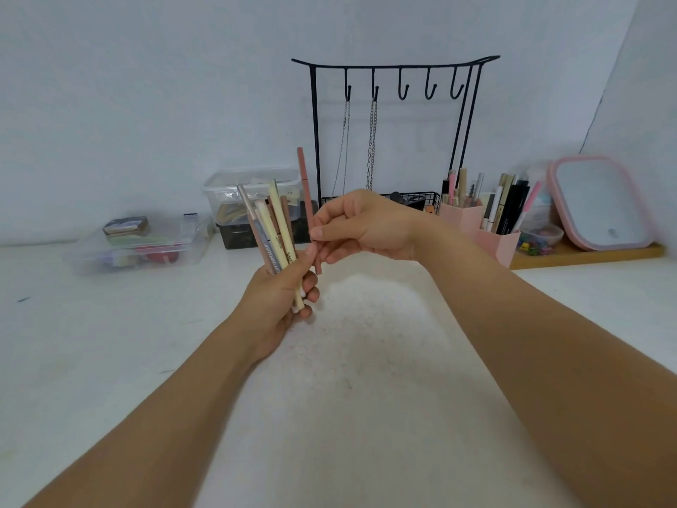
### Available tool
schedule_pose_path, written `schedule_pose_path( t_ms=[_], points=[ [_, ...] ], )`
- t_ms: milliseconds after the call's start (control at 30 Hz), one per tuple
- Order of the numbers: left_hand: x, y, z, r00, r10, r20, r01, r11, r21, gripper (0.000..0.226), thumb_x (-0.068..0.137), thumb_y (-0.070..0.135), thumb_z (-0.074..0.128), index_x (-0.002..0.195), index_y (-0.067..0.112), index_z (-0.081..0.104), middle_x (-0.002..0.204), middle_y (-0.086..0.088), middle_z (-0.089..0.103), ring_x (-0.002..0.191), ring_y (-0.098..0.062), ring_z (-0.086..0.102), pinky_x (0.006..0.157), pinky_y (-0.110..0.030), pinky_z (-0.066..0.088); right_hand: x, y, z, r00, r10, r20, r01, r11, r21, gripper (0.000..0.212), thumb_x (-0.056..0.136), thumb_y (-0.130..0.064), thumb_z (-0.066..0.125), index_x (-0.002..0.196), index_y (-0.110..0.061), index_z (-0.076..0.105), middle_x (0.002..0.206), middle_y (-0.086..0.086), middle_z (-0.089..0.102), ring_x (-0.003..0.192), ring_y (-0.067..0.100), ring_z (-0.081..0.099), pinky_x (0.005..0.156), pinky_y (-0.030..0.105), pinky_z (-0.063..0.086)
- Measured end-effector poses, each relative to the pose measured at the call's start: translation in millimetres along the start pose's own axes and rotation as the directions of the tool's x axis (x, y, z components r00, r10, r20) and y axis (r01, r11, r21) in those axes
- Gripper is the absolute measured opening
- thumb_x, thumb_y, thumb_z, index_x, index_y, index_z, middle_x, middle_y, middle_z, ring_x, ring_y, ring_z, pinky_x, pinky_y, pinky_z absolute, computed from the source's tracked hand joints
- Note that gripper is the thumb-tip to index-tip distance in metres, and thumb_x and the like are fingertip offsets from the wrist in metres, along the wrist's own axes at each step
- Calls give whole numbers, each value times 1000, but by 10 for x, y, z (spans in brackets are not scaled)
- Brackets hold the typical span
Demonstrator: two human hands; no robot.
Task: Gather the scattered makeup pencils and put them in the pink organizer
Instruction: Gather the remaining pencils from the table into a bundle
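pale wall (146, 86) — white tabletop (366, 397)

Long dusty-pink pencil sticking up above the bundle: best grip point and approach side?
Judging by its pose, grip the dusty-pink pencil low on the shaft, from its right. It stands near upright, the bundle in the left hand crowds its left, and the right hand already pinches there.

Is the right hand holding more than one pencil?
No, the right hand pinches a single pink pencil, while the left hand grips the bundle.
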State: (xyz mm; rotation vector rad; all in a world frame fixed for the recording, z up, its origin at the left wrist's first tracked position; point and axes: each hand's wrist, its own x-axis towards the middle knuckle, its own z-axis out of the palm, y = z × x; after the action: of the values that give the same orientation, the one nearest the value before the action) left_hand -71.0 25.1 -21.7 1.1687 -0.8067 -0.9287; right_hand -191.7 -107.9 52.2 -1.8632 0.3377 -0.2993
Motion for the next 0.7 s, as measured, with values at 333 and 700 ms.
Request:
schedule_pose_path(
  t_ms=[333, 700],
  points=[
    [-22, -29, 24, 1000, -1, -12, 2, 997, 76, 16, 92, 27, 71, 94, 16, 61, 59, -3, 56, 53, -16, 56, 40, -23, 40, 35, 34, 99, 999, 48, -13, -49, 990, -131, 3, 89, -14, 74, 92, -14, 72, 88, -1, 70, 79, 8, 62, 70, 24, 48],
    [-9, -102, 72, 998, 6, -61, 10, 965, 260, 18, 91, 9, 66, 78, 10, 54, 54, -6, 53, 43, -17, 49, 41, -27, 34, 133, 15, 587, 991, -37, -130, 75, 950, 303, 22, 90, -14, 73, 108, 0, 69, 105, 25, 71, 98, 30, 70, 87, 36, 59]
  ],
)
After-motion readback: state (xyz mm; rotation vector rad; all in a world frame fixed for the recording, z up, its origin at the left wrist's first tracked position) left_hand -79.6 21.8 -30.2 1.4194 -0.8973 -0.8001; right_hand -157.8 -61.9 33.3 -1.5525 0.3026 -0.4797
